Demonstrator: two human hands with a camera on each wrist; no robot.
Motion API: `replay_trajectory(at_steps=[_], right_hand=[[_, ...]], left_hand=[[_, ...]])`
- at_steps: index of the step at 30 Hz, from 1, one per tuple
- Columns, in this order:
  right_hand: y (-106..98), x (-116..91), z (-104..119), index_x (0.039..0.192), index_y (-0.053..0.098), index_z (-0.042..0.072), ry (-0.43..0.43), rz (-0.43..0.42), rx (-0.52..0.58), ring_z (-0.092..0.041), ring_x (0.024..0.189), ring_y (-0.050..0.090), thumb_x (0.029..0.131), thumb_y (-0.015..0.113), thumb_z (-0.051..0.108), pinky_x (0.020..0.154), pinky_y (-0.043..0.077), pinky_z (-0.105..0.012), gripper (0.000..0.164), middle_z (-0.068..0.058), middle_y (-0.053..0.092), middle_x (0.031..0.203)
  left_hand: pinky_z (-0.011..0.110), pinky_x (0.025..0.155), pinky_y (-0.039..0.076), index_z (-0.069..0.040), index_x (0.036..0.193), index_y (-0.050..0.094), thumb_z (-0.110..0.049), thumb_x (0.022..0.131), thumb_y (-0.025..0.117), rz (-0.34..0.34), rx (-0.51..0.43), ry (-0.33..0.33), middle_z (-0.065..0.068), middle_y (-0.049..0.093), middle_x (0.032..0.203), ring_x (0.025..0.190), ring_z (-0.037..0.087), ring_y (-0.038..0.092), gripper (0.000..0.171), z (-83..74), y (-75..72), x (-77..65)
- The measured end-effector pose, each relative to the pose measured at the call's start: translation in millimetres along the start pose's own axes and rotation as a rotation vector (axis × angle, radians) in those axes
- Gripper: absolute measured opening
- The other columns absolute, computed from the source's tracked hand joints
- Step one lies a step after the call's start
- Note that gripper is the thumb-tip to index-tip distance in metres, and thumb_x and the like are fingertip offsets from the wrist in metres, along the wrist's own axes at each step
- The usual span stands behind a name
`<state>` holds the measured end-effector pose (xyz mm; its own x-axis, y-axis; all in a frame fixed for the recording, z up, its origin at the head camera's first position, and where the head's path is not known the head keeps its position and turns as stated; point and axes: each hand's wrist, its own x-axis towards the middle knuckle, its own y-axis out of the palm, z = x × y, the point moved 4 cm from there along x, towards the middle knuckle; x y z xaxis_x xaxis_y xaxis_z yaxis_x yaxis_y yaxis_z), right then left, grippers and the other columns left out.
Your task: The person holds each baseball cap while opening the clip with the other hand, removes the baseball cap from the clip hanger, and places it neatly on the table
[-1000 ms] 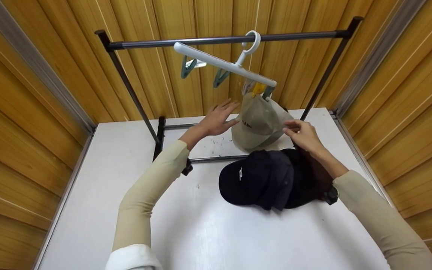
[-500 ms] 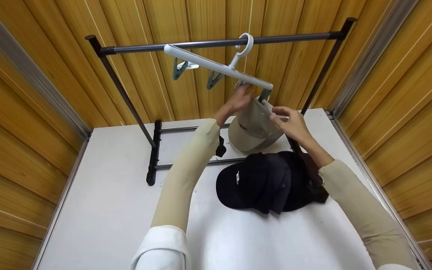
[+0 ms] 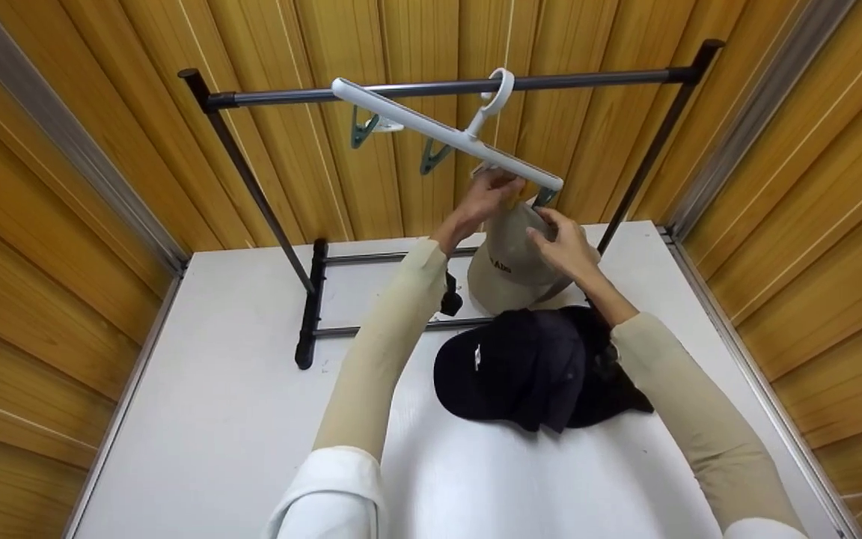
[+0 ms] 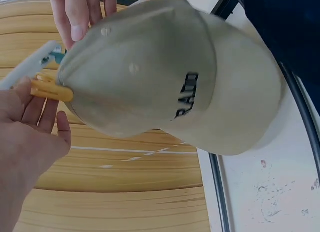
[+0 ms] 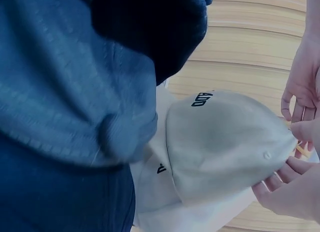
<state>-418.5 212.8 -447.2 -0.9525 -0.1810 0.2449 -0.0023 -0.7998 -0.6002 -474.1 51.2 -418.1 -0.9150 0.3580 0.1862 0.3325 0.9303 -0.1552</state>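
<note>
A beige cap [image 3: 515,251] with dark lettering hangs by its crown from a white clip hanger [image 3: 442,133]. My left hand [image 3: 482,201] pinches a yellow clip [image 4: 52,88] that bites the edge of the cap. Thumb and fingers of my right hand [image 3: 569,243] hold the same cap on its other side, below a green clip [image 3: 545,196] at the hanger's end. Behind it, partly hidden, is a second pale cap [image 5: 167,212], also lettered. In the left wrist view my right fingers [image 4: 77,19] lie against the crown.
The hanger hooks over a dark metal rack bar [image 3: 588,79]. Further green clips [image 3: 435,155] dangle from its left half. Dark navy caps [image 3: 509,367] lie heaped on the white floor [image 3: 236,419] before the rack. Wood-panelled walls [image 3: 49,224] enclose three sides.
My left hand has risen from beside the beige cap to the yellow clip and grips it. My right hand has moved left and up onto the cap.
</note>
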Motion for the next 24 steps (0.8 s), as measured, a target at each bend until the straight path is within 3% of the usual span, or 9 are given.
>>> replay_trajectory(at_steps=[4,12,24], right_hand=[[4,2,2,0.137,0.057,-0.010,0.005,-0.009,0.019,-0.040,0.124,0.060,0.101,0.058,0.008,0.107,0.046,-0.051,0.040,-0.030,0.063,0.133],[11,5,5,0.124,0.066,-0.007,0.028,-0.003,-0.046,-0.034,0.100,0.065,0.101,0.057,0.007,0.086,0.048,-0.041,0.028,-0.028,0.071,0.115],[9,10,5,0.125,0.069,-0.004,0.059,0.026,0.001,-0.030,0.105,0.067,0.101,0.063,0.014,0.086,0.049,-0.030,0.030,-0.023,0.073,0.119]], left_hand=[[0.028,0.111,0.043,0.001,0.134,0.061,-0.015,0.107,0.054,0.037,-0.039,-0.023,0.021,0.059,0.142,0.130,0.020,0.056,0.032,-0.3,0.4,-2.0],[0.033,0.118,0.038,0.001,0.138,0.059,-0.015,0.107,0.052,0.068,-0.058,-0.053,0.016,0.058,0.145,0.135,0.019,0.052,0.035,0.7,-1.2,-4.4],[0.033,0.119,0.039,0.000,0.147,0.047,-0.005,0.107,0.048,0.059,-0.128,-0.114,0.018,0.053,0.150,0.141,0.024,0.050,0.040,-3.7,6.9,-2.7]])
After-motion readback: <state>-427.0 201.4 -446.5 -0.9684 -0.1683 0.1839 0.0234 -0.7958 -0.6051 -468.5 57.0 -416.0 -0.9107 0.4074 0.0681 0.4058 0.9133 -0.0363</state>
